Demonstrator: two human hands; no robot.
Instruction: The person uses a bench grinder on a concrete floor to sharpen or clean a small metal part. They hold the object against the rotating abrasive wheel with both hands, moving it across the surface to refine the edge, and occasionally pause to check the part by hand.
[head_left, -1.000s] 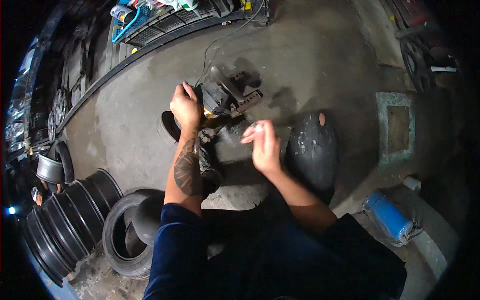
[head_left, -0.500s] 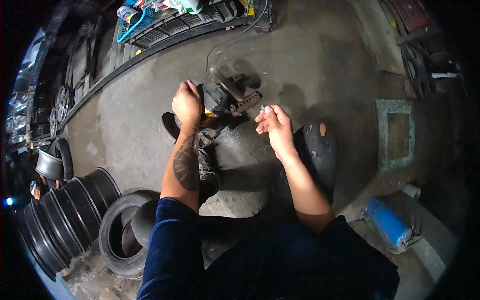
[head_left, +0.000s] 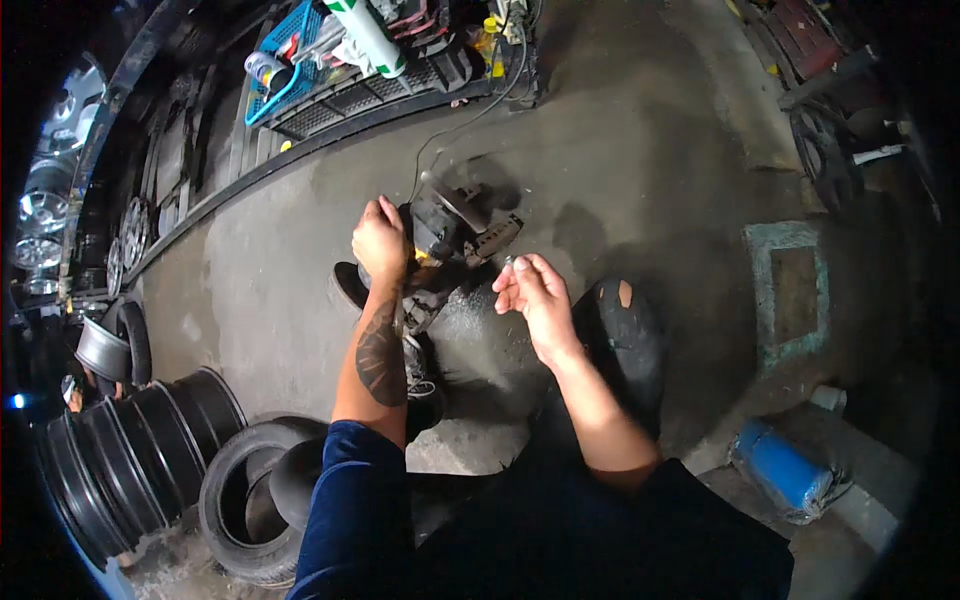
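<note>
My left hand (head_left: 380, 243) is closed at the left side of a dark, grimy machine (head_left: 440, 225) with a cord and a yellow part; what its fingers grip is hidden. To the right of the machine, my right hand (head_left: 540, 305) pinches a small metal piece (head_left: 509, 263), too small to identify, with its other fingers curled. A round dark disc (head_left: 347, 283) is partly visible behind my left wrist. Below the machine is my shoe (head_left: 420, 375), and my dark-clad knee (head_left: 615, 325) with a torn hole is at the right.
Stacked black wheel rims (head_left: 120, 470), tyres (head_left: 225, 500) and silver wheels (head_left: 45, 210) line the left. A blue basket (head_left: 258, 100) with cans and tubes stands at the back. A blue roll (head_left: 780, 465) lies right, near a green-bordered floor patch (head_left: 765, 300).
My right hand rose rightward from lower beside the machine, then eased slightly back toward me. My left hand stayed beside the machine. The whole view has shifted lower in the frame.
</note>
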